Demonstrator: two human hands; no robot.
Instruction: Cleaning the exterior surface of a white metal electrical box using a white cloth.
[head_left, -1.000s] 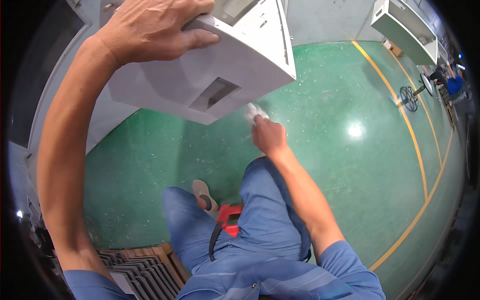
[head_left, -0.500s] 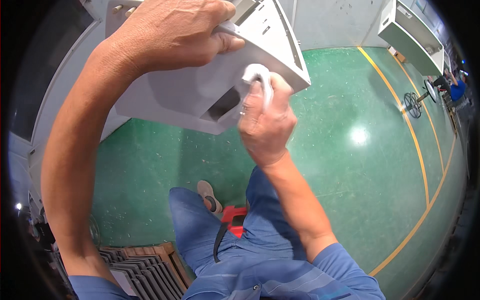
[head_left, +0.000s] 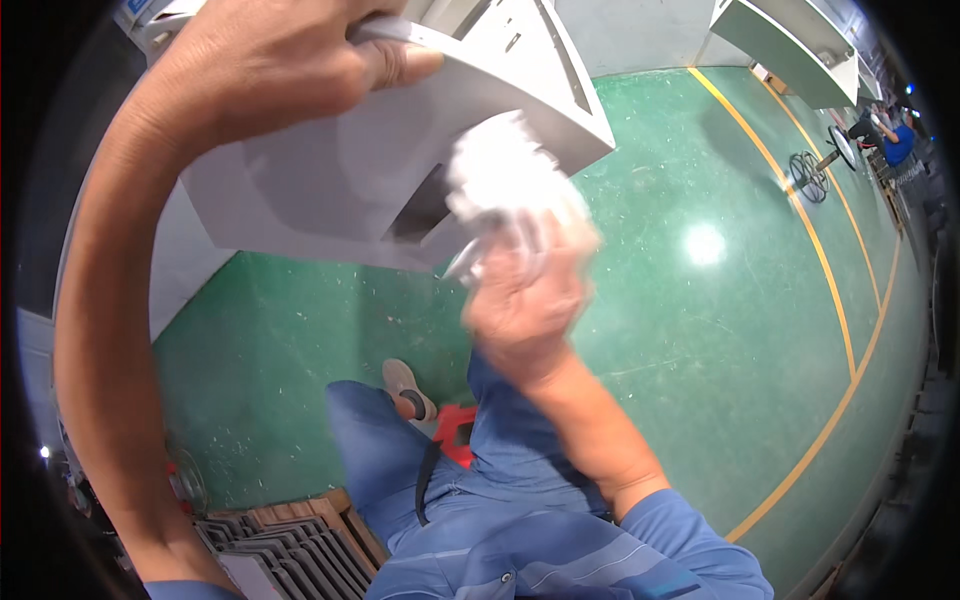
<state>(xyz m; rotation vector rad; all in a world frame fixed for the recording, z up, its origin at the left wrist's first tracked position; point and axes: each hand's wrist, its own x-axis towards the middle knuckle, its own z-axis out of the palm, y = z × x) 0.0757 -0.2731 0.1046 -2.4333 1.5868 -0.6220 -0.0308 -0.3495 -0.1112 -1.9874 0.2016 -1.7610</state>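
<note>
A large light-grey panelled housing (head_left: pixel 330 170) fills the upper left, tilted, with a dark rectangular cutout in its face. My left hand (head_left: pixel 300 60) is closed over its upper edge, the thumb lying on the near side. Bunched in my right hand (head_left: pixel 530 290) is a white cloth (head_left: pixel 515 170), blurred by motion. The cloth lies over the housing's face beside the cutout and covers part of it. My right fingers are wrapped round the cloth's lower end.
Several grey panels (head_left: pixel 290 555) stand stacked by wooden boards at the lower left. Beneath me is a red object (head_left: pixel 455 432) with a black strap. On the green floor (head_left: pixel 680 330) run yellow lines. At the upper right are another grey housing (head_left: pixel 785 50), a wheel-like stand (head_left: pixel 808 177) and a person in blue (head_left: pixel 898 145).
The cloth, tightly bunched before, now spreads out above my right hand, which has moved slightly down. The housing and my left hand appear farther left.
</note>
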